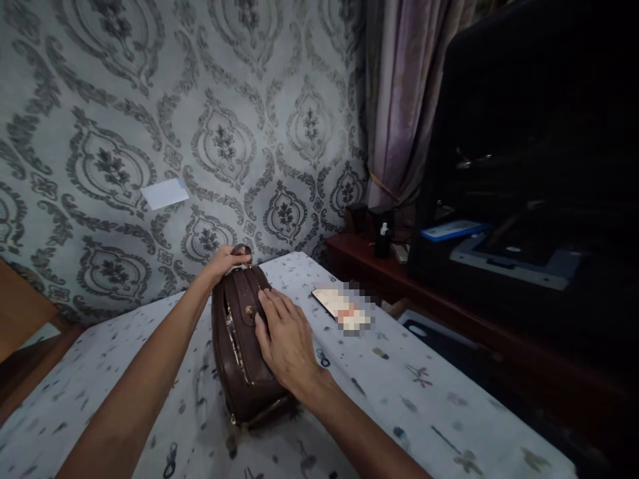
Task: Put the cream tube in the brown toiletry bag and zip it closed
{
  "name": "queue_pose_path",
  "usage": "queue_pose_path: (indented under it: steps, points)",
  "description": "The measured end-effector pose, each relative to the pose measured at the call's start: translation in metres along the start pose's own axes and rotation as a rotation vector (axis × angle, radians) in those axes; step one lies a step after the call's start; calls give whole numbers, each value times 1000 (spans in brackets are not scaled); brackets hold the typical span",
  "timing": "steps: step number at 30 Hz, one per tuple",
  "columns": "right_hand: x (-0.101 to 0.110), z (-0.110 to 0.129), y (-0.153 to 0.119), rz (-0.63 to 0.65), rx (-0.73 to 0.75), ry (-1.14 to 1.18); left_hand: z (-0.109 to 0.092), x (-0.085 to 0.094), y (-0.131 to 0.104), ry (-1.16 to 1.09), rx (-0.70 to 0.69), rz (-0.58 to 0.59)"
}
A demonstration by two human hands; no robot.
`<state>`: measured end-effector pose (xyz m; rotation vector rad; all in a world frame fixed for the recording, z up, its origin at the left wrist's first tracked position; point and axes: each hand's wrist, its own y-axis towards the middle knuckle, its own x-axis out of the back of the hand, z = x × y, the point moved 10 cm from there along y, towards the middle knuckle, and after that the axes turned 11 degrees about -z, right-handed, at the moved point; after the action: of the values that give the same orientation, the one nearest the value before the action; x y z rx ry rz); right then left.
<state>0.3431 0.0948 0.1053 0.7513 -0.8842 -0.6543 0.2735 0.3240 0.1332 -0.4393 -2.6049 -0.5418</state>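
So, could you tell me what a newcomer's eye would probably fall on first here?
Probably the dark brown bag in the lower middle, with the left hand on its handle and the right hand spread against its side. Next, perhaps, the bold grey wallpaper filling the wall behind, then the bright phone, partly pixelated, on the printed cloth right of the bag.
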Motion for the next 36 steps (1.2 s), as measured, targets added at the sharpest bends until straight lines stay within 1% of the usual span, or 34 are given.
queue_pose_path:
  steps: [2, 5, 8, 10, 12, 14, 16, 18, 21, 25, 27, 29, 32, 34, 36]
  points:
    - [0, 0, 0, 5, -7, -1, -4, -1, -3, 2, -10, 5]
    - [0, -1, 0, 5, -23, 21, -5, -2, -8, 6, 11, 9]
    - [4, -9, 0, -40, -68, 151, -1, -4, -13, 2, 62, 16]
    - [8, -25, -1, -107, -161, 290, 0, -5, -18, -10, 99, 29]
    - [7, -47, -4, -155, -314, 418, 0, -6, -24, -22, 136, 47]
    - [0, -65, -8, -153, -455, 511, -1, -7, -31, -32, 168, 72]
    - [-7, -70, -10, -125, -509, 565, -3, -8, -38, -38, 182, 94]
    - [-8, -65, -8, -114, -468, 580, -5, -8, -42, -36, 181, 98]
    - [-4, -51, -7, -136, -348, 520, -6, -10, -44, -30, 169, 76]
    - [1, -34, -9, -135, -197, 354, -5, -12, -43, -39, 142, 42]
    - [5, -25, -9, -128, -118, 249, -5, -8, -42, -51, 127, 16]
    - [8, -16, -7, -114, -49, 153, -3, 2, -40, -68, 110, -26]
    - [11, -2, -4, -84, 39, 70, 5, 24, -38, -84, 87, -109]
    - [13, 8, -3, -79, 87, 50, 15, 38, -38, -79, 84, -158]
    - [14, 16, -4, -82, 117, 37, 29, 47, -40, -71, 89, -194]
